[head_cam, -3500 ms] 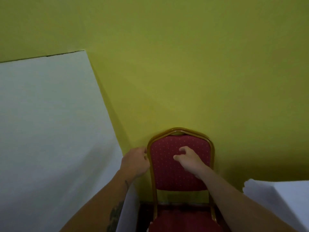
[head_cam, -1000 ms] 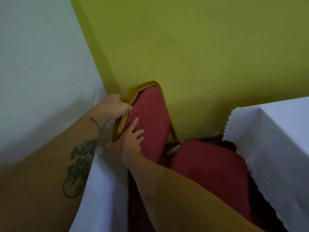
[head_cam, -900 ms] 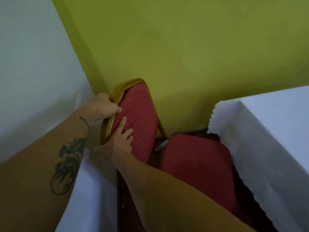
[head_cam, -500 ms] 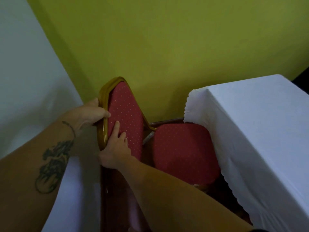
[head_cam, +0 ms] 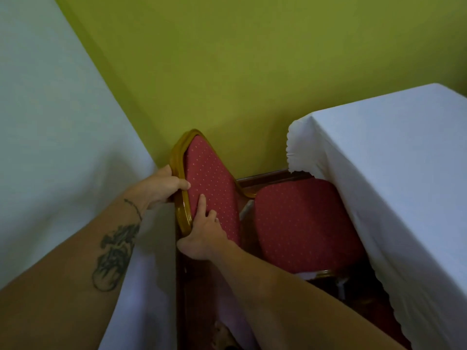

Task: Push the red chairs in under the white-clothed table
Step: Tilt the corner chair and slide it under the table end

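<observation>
A red chair (head_cam: pixel 300 223) with white dots and a gold frame stands in the gap between two white-clothed tables, its seat facing right. The seat's right edge lies under the scalloped hem of the right table (head_cam: pixel 394 168). My left hand (head_cam: pixel 164 185) grips the gold rim of the backrest from the left, thumb over the red padding. Just below it my right hand (head_cam: pixel 202 233) holds the rim's lower part, fingers pressed flat on the padding.
A yellow-green wall (head_cam: pixel 252 72) rises straight behind the chair. The left white-clothed table (head_cam: pixel 50 147) sits close against the backrest. Dark red floor (head_cam: pixel 361 299) shows under the seat, with a wooden skirting board along the wall.
The chair has turned from facing me to facing right and slid toward the right table, whose hem now covers the seat's edge. Both hands stayed on the backrest.
</observation>
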